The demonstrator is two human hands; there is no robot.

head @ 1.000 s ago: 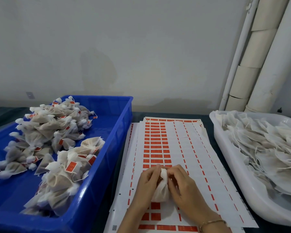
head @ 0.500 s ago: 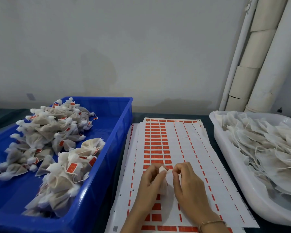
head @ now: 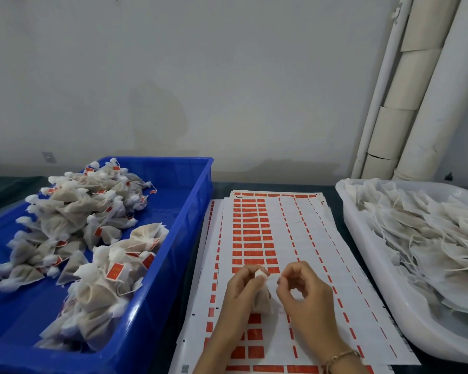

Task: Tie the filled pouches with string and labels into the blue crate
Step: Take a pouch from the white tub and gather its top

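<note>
We hold the filled pouch (head: 262, 300) at six o'clock, over the label sheets (head: 281, 233): our left hand (head: 241, 290) pinches its gathered neck, and our right hand (head: 305, 292), just beside at three o'clock of it, pinches a white end of what looks like string (head: 280, 279). At nine o'clock the blue crate (head: 192, 211) holds tied pouches (head: 87, 225); at three o'clock a white tub (head: 360, 238) holds untied pouches (head: 430, 238), both on the dark surface (head: 0, 193)

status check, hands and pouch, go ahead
Left hand pinching pouch neck over label sheets. Right hand pinching its string end. Not yet in blue crate. Nothing blocking.
</note>
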